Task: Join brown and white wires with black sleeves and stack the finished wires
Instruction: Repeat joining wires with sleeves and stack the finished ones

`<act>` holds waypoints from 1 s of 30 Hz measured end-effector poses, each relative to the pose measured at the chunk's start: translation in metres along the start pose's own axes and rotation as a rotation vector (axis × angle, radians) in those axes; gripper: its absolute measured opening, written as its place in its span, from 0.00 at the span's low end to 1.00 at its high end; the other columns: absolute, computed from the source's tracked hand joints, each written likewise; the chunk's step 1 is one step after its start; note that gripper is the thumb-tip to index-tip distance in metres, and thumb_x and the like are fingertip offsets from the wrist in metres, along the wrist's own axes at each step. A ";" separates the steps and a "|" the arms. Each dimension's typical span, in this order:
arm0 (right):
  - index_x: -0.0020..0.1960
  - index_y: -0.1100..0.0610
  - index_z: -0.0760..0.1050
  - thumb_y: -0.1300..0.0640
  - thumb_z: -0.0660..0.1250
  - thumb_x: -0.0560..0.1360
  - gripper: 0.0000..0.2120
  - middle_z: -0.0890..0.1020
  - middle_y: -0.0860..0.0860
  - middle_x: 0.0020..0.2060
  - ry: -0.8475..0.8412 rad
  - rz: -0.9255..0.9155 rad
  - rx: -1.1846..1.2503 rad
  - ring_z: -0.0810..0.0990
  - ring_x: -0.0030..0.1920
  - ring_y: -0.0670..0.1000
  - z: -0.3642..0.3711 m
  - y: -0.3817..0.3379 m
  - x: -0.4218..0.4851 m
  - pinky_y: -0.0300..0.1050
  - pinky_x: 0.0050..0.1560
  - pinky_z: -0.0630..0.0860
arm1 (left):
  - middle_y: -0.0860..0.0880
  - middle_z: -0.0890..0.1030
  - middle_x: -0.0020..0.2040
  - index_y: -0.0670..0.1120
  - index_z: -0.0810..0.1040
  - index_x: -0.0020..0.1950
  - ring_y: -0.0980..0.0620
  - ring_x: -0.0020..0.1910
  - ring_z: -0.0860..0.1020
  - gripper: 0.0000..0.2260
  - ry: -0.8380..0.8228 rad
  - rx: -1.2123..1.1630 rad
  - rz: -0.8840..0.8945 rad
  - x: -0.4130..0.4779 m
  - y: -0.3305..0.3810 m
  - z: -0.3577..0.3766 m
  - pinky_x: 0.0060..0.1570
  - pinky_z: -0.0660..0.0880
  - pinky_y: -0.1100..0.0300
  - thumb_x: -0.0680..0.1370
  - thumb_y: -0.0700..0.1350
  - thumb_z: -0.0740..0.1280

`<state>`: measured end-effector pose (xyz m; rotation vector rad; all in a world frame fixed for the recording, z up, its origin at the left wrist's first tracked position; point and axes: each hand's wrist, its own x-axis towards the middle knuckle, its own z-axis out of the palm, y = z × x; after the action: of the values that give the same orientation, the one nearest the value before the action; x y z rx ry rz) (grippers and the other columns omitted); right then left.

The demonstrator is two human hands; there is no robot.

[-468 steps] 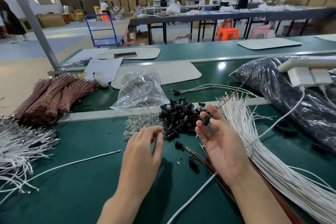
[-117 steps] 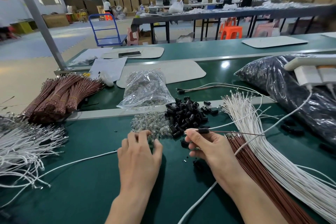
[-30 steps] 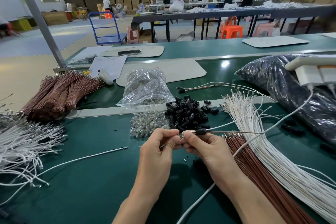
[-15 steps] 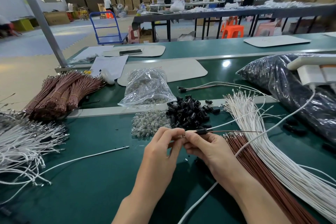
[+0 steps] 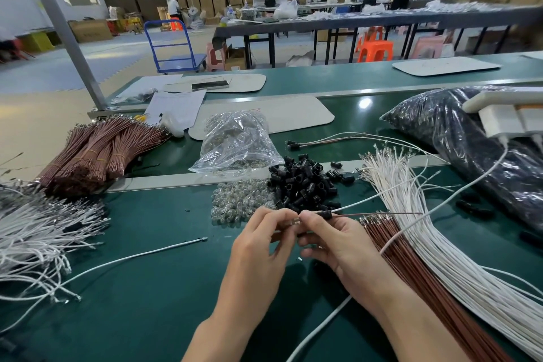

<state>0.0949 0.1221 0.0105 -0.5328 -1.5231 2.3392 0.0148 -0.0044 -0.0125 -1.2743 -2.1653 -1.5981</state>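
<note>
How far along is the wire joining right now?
Done: a few sleeved pairs lie stacked beyond the sleeve pile. In hand: left hand and right hand pinch one brown wire and white wire at a black sleeve. Left: large bundles of loose brown wires and loose white wires.

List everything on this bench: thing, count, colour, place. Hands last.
black sleeves: pile, black, bench centre.
small clear parts: one pile, clear, left of sleeves.
plastic bag: one, clear, behind that pile.
brown wire bundles: several, brown, far left.
white wire heap: many, white, left edge.
white wires: many, white, fanned at right.
brown wires: many, brown, beside those.
dark bag: one, black, right.
finished wires: few, brown-white, behind sleeves.
loose white wire: one, white, left of hands.
held wires: brown and white, between hands.
left hand: pinches held wires.
right hand: pinches held wires.
</note>
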 end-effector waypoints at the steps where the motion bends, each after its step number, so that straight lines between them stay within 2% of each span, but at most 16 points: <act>1: 0.44 0.59 0.87 0.47 0.74 0.68 0.15 0.86 0.57 0.42 0.002 -0.007 -0.010 0.82 0.37 0.47 0.000 0.000 0.000 0.38 0.36 0.79 | 0.59 0.78 0.52 0.58 0.78 0.55 0.58 0.52 0.82 0.12 -0.007 0.000 -0.003 0.000 0.000 0.000 0.52 0.78 0.64 0.80 0.40 0.69; 7: 0.44 0.59 0.87 0.47 0.74 0.68 0.15 0.86 0.55 0.40 0.018 -0.036 -0.044 0.81 0.37 0.45 -0.001 0.001 0.001 0.37 0.37 0.79 | 0.60 0.79 0.51 0.55 0.79 0.56 0.59 0.52 0.82 0.10 -0.005 0.010 -0.022 -0.001 0.000 0.001 0.51 0.79 0.62 0.80 0.41 0.70; 10: 0.43 0.58 0.87 0.47 0.75 0.67 0.15 0.85 0.55 0.38 0.023 -0.044 -0.038 0.82 0.36 0.46 -0.001 0.002 0.002 0.37 0.38 0.79 | 0.62 0.78 0.52 0.59 0.76 0.60 0.61 0.52 0.81 0.10 0.001 0.058 -0.042 -0.002 0.002 0.000 0.50 0.78 0.63 0.79 0.50 0.69; 12: 0.43 0.58 0.87 0.46 0.75 0.66 0.15 0.85 0.55 0.38 0.022 -0.049 -0.039 0.81 0.36 0.46 -0.002 0.003 0.003 0.38 0.38 0.79 | 0.63 0.77 0.52 0.60 0.75 0.59 0.61 0.51 0.80 0.09 -0.007 0.104 -0.024 -0.002 0.002 -0.001 0.47 0.80 0.59 0.79 0.53 0.67; 16: 0.43 0.58 0.87 0.45 0.75 0.66 0.16 0.85 0.55 0.39 0.013 -0.055 -0.067 0.81 0.36 0.46 -0.001 0.004 0.003 0.37 0.38 0.79 | 0.62 0.78 0.52 0.59 0.77 0.55 0.59 0.48 0.81 0.07 -0.019 0.146 -0.001 -0.003 0.001 -0.002 0.43 0.81 0.52 0.80 0.47 0.70; 20: 0.43 0.57 0.87 0.44 0.75 0.64 0.17 0.86 0.55 0.40 0.005 -0.033 -0.048 0.82 0.37 0.47 -0.001 0.003 0.003 0.37 0.38 0.79 | 0.61 0.78 0.51 0.58 0.77 0.55 0.60 0.46 0.81 0.07 -0.002 0.152 -0.001 -0.002 0.002 -0.001 0.41 0.80 0.52 0.80 0.47 0.70; 23: 0.46 0.56 0.87 0.43 0.75 0.65 0.18 0.85 0.55 0.41 -0.030 -0.019 0.015 0.82 0.38 0.48 0.000 0.002 0.004 0.39 0.38 0.79 | 0.61 0.78 0.51 0.58 0.78 0.54 0.58 0.46 0.81 0.04 0.028 0.108 -0.003 -0.001 0.004 0.000 0.42 0.80 0.53 0.80 0.51 0.68; 27: 0.51 0.56 0.85 0.42 0.70 0.69 0.20 0.85 0.57 0.42 -0.017 -0.004 0.140 0.82 0.37 0.51 0.000 -0.002 0.006 0.42 0.38 0.80 | 0.61 0.79 0.50 0.56 0.78 0.55 0.56 0.46 0.81 0.08 0.075 0.069 -0.032 0.001 0.003 -0.001 0.43 0.80 0.55 0.80 0.56 0.64; 30: 0.55 0.58 0.82 0.44 0.69 0.69 0.22 0.83 0.58 0.43 0.012 -0.006 0.228 0.82 0.37 0.53 -0.001 -0.003 0.006 0.45 0.39 0.81 | 0.62 0.79 0.50 0.59 0.77 0.54 0.57 0.47 0.81 0.04 0.094 0.049 -0.051 0.000 0.002 0.001 0.44 0.78 0.59 0.82 0.56 0.64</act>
<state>0.0901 0.1268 0.0125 -0.4831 -1.2283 2.4576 0.0161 -0.0032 -0.0114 -1.1152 -2.1828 -1.5795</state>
